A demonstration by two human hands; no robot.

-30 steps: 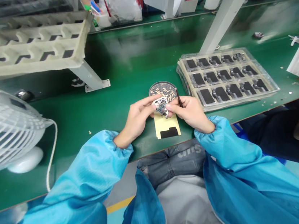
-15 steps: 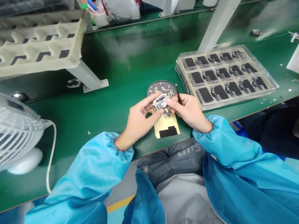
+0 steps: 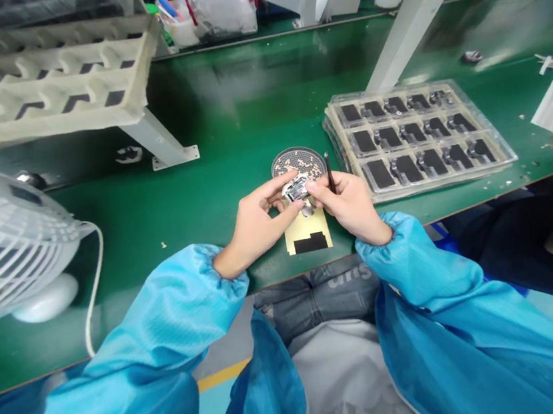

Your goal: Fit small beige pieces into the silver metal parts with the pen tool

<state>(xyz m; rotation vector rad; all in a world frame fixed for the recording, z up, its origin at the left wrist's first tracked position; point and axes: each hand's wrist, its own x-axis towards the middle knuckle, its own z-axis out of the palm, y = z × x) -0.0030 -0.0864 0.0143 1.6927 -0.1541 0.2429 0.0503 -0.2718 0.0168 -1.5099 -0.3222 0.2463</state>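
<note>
My left hand is closed on a small electronic assembly, silvery white with dark parts showing on its upper face. The thumb and fingertips of my right hand pinch the same assembly from the other side. A slender black tool, like tweezers, sticks up out of my right hand. Under the hands lies a yellow sheet with a black patch on it. A small metallic piece hangs or lies just below the assembly; I cannot tell which. Behind is a round dark dish holding many small pale bits.
To the right, a clear tray carries rows of black-faced parts. A white fan and its cable stand at left, below a raised moulded tray. White posts rise from the green bench. A co-worker's leg shows at right.
The assembly has tipped slightly between my fingers, showing more of its dark inside. A co-worker's hand at the right edge has gone out of view. My hands have hardly moved.
</note>
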